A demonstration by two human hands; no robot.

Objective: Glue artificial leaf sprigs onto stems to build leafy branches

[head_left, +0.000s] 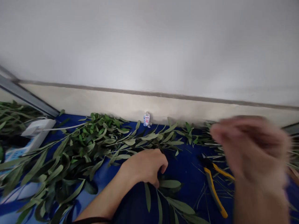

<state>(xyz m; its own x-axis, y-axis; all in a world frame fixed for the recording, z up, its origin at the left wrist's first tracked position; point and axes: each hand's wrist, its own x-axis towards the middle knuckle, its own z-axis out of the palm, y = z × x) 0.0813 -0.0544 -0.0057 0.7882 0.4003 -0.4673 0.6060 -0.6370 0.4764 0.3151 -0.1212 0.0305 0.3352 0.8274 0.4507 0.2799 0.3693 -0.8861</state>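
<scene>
My left hand (147, 165) is closed near the middle of the blue surface, with thumb and fingers pinched at the end of an olive-like leafy sprig (182, 203). The sprig's narrow green leaves spread down and to the right, past the bottom edge of the view. My right hand (254, 149) is raised at the right, its fingers curled but smeared by motion. Whether anything is in it I cannot make out. Between the hands lies a pair of pliers (213, 188) with yellow and dark grey handles, the jaws pointing toward the wall.
A large heap of leafy branches (93, 140) covers the left and back of the blue table (187, 168). Thin cut stems (219, 149) lie at the right. A small crumpled white packet (147, 119) stands by the wall. At far left is a white power strip (43, 132) with a cord.
</scene>
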